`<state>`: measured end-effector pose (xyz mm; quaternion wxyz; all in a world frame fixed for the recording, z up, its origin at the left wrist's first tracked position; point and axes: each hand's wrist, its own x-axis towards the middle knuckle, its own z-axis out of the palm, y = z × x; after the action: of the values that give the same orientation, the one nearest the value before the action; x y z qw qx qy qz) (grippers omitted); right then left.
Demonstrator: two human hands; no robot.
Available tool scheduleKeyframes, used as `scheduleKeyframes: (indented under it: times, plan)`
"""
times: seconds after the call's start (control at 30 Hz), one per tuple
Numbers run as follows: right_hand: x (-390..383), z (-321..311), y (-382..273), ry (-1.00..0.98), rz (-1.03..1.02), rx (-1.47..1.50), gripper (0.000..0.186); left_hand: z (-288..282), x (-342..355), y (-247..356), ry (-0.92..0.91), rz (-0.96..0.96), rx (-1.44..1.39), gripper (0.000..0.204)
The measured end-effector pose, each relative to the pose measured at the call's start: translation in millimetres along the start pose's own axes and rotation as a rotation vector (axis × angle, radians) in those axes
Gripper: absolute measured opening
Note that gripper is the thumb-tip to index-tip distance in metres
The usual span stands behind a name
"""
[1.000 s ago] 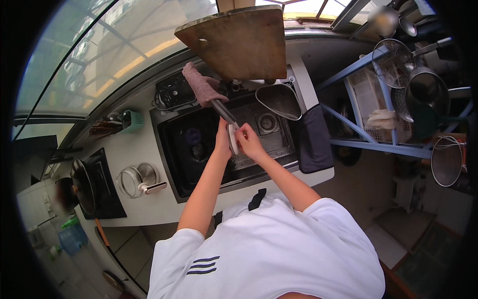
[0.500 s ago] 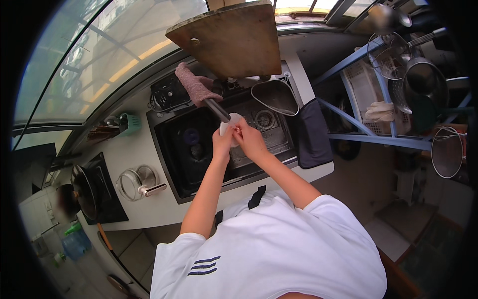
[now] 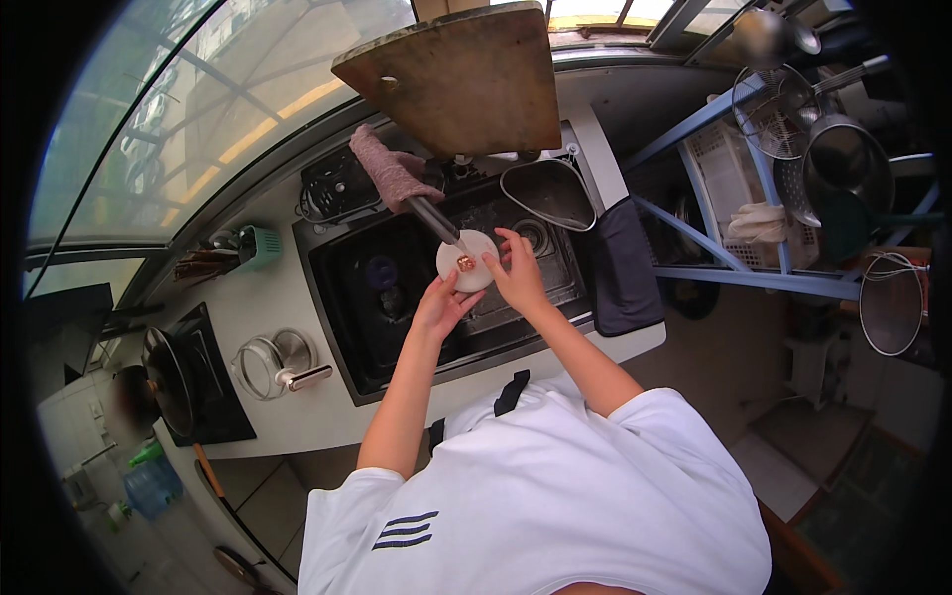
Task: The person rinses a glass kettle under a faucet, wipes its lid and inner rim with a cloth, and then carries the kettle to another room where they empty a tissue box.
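Note:
A round white lid [image 3: 480, 280] with a shiny copper-coloured centre is held over the right side of the dark sink [image 3: 342, 347]. My left hand [image 3: 442, 307] grips its lower left edge, fingers beneath and thumb near the front. At its right rim is my right hand [image 3: 518, 276], thumb against the edge and fingers curved beside it. The dark faucet spout [image 3: 432, 218] ends just above the lid; whether water runs from it is too faint to tell. A pink cloth [image 3: 389, 171] hangs over the faucet's back part.
A wooden cutting board [image 3: 466, 84] stands behind the sink. Beside the drain rests a wire-rimmed strainer [image 3: 548, 193]; a dark cloth [image 3: 625, 268] drapes over the right edge. On the left counter are a glass pitcher [image 3: 260, 367] and a green utensil basket [image 3: 260, 248]. A blue rack [image 3: 734, 273] stands right.
The lid has turned from nearly edge-on to face up, showing its copper-coloured centre. My hands have moved apart, the right one toward the right rim and the left one below.

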<state>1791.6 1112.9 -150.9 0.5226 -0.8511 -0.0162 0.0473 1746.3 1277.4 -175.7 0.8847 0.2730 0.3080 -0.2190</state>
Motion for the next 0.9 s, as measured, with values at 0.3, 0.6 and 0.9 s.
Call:
scheduleKeyframes:
  times: [0.3, 0.6, 0.9]
  plan:
    - [-9, -7, 25, -0.017, -0.069, -0.082, 0.042, -2, 2, -23, 0.067, -0.016, 0.247, 0.031]
    - [0, -23, -12, -0.15, -0.177, -0.182, 0.032, 8, 10, -6, 0.098, 0.043, 0.307, 0.032]
    - [5, 3, 9, -0.069, -0.077, 0.007, 0.026, 10, 10, 15, 0.146, 0.021, 0.369, 0.033]
